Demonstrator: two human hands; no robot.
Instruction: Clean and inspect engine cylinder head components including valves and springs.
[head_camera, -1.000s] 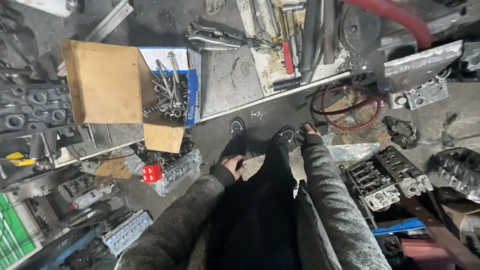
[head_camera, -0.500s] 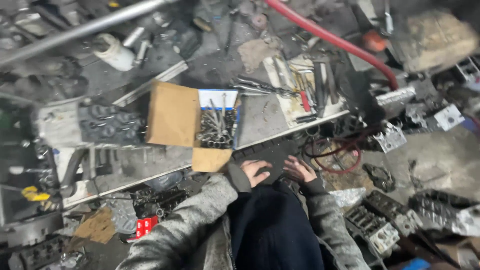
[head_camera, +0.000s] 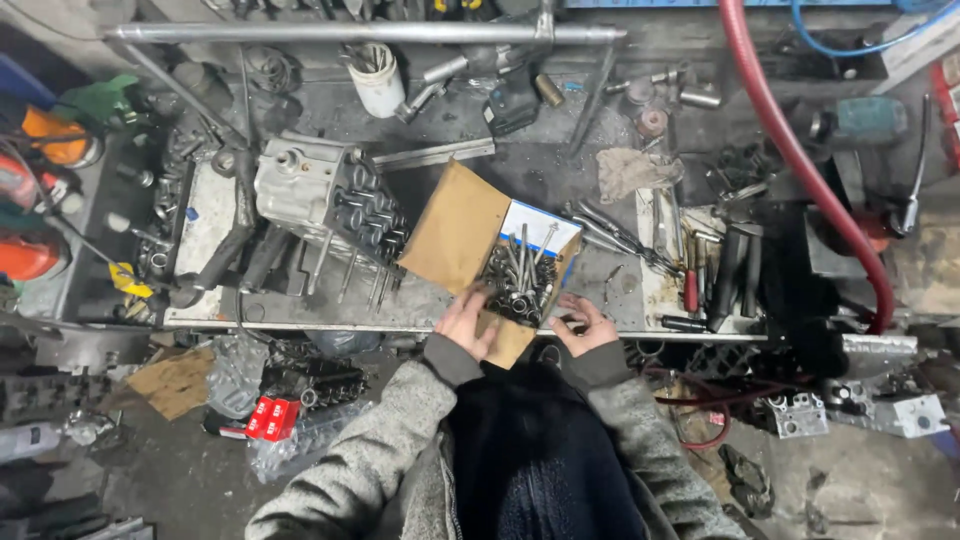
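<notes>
Cardboard, thin and worn, makes up the box (head_camera: 500, 255) in front of you at the bench (head_camera: 400, 318) edge, flaps folded out, full of loose steel bolts (head_camera: 515, 285). Judge it heavy for its size and weak-walled: the flaps will likely bend, so grip low, under the base, not by the lid. Your left hand (head_camera: 468, 322) rests at the box's near left corner, fingers curled into the bolts; whether it grips one I cannot tell. Your right hand (head_camera: 585, 325) hovers just right of the box, fingers loosely bent, seemingly empty. Left of the box sits a grey casting (head_camera: 300, 190).
</notes>
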